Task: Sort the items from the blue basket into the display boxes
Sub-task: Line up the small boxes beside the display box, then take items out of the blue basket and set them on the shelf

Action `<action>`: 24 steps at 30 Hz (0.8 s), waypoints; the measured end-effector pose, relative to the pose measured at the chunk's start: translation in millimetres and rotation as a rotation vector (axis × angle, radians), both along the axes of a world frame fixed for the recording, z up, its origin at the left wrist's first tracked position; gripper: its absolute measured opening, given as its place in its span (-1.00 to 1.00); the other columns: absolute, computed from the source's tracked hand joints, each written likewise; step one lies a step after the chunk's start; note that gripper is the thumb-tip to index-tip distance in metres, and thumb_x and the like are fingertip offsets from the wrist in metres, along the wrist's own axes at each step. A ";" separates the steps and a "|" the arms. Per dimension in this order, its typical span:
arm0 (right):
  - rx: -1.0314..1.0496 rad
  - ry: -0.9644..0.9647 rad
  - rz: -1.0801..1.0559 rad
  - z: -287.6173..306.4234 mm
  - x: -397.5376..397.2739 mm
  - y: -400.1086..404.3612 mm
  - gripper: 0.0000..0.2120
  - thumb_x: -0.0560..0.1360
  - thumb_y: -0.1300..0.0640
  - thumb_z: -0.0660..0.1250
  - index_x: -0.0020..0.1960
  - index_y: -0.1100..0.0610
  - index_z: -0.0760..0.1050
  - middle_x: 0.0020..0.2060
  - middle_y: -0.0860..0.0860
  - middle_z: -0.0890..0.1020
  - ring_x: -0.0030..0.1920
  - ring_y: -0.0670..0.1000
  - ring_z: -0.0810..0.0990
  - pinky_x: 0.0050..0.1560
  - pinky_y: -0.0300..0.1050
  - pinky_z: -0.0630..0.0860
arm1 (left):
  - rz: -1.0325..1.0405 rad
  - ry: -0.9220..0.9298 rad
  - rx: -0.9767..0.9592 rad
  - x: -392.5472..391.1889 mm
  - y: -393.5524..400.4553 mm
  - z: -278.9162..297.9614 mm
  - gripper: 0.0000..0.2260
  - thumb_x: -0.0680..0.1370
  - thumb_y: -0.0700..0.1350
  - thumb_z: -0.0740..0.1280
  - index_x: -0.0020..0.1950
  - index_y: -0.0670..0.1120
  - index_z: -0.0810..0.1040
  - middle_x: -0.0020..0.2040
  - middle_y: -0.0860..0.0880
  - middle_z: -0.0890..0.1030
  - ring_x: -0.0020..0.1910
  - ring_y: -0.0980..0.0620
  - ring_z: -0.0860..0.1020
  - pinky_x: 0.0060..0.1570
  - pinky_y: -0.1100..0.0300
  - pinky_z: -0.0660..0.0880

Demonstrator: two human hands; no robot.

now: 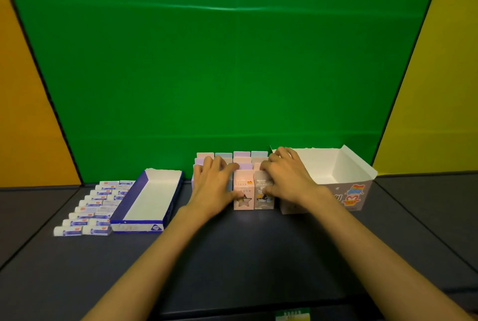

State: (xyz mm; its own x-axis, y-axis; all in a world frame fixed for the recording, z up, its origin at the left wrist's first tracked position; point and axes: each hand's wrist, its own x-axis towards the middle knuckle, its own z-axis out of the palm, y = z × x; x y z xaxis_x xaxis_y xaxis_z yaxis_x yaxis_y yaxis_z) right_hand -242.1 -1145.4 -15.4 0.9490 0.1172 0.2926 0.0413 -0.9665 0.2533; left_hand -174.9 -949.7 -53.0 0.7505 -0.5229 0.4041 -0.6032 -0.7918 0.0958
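1. Your left hand lies over the left side of the block of small pastel cartons, fingers spread and bent over their tops, thumb against the front of the pink carton.
2. Your right hand covers the block's right side, fingers curled over the tops, thumb on the grey carton. Together the two hands clasp the block from both sides.
3. The cartons stand upright in tight rows on the dark table.
4. Just right of them stands the open white display box with stickers on its front.
5. To the left lies the blue-sided display box, its white inside showing.
6. Further left, small white erasers lie in two neat columns.
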 end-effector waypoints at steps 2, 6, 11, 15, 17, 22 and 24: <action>0.027 -0.018 0.025 1.0 -1.6 0.2 -0.49 0.46 -0.20 0.37 0.33 0.01 0.50 0.22 0.03 0.55 0.32 0.10 0.35 0.45 0.08 0.13 | 0.003 -0.004 -0.022 -3.9 2.0 2.0 -0.35 0.42 0.34 0.38 0.46 0.16 0.35 0.29 0.03 0.38 0.29 -0.02 0.26 0.17 0.02 0.18; 0.187 -0.117 0.123 4.5 -5.7 11.6 -0.60 0.54 -0.14 0.28 0.31 -0.01 0.51 0.21 -0.01 0.58 0.29 0.06 0.39 0.37 0.01 0.22 | 0.013 -0.039 -0.052 -14.1 15.2 12.0 -0.47 0.50 0.29 0.30 0.44 0.16 0.39 0.36 0.07 0.41 0.34 -0.01 0.31 0.22 0.01 0.26; 0.391 -0.126 0.274 4.2 -5.7 50.2 -0.70 0.57 -0.05 0.28 0.26 -0.01 0.54 0.18 -0.02 0.59 0.22 0.06 0.45 0.20 0.00 0.35 | 0.072 0.009 -0.069 -32.0 59.2 19.0 -0.46 0.50 0.31 0.16 0.41 0.11 0.46 0.35 0.05 0.51 0.27 -0.05 0.48 0.20 -0.01 0.42; 0.460 -0.066 0.375 -2.8 0.3 92.0 -0.70 0.58 -0.02 0.29 0.29 -0.01 0.51 0.23 -0.01 0.56 0.25 0.08 0.48 0.19 0.02 0.43 | 0.199 -0.006 -0.046 -54.3 104.3 17.7 -0.41 0.48 0.34 0.06 0.42 0.12 0.45 0.37 0.06 0.51 0.33 -0.04 0.46 0.25 -0.01 0.38; 0.469 -0.040 0.406 -5.5 1.8 113.7 -0.68 0.59 -0.03 0.26 0.32 -0.01 0.49 0.24 -0.01 0.55 0.25 0.07 0.48 0.16 -0.01 0.43 | 0.258 0.010 -0.027 -61.2 126.4 16.9 -0.41 0.50 0.33 0.06 0.45 0.12 0.43 0.42 0.04 0.48 0.37 -0.06 0.43 0.29 -0.03 0.39; 0.460 0.004 0.515 -9.9 5.4 177.9 -0.63 0.61 -0.07 0.24 0.39 -0.03 0.44 0.31 -0.04 0.51 0.29 0.04 0.47 0.19 0.00 0.44 | 0.393 0.004 -0.028 -76.0 191.7 16.8 -0.50 0.59 0.24 0.21 0.51 0.13 0.36 0.48 0.01 0.41 0.42 -0.07 0.39 0.32 -0.07 0.40; 0.455 0.017 0.553 -10.1 7.2 207.2 -0.63 0.60 -0.07 0.24 0.38 -0.04 0.44 0.31 -0.05 0.51 0.30 0.04 0.46 0.21 -0.01 0.43 | 0.435 -0.004 -0.020 -83.2 220.3 18.2 -0.50 0.60 0.24 0.18 0.51 0.13 0.35 0.48 0.01 0.41 0.40 -0.08 0.40 0.28 -0.06 0.41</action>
State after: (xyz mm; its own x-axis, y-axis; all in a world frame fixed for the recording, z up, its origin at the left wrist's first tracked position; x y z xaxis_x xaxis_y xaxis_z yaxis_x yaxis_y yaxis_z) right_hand -235.0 -938.2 -25.5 0.7907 0.4525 0.4124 0.5561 -0.8125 -0.1748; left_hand -258.2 -729.4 -34.8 0.8978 -0.1501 0.4141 -0.2140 -0.9703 0.1124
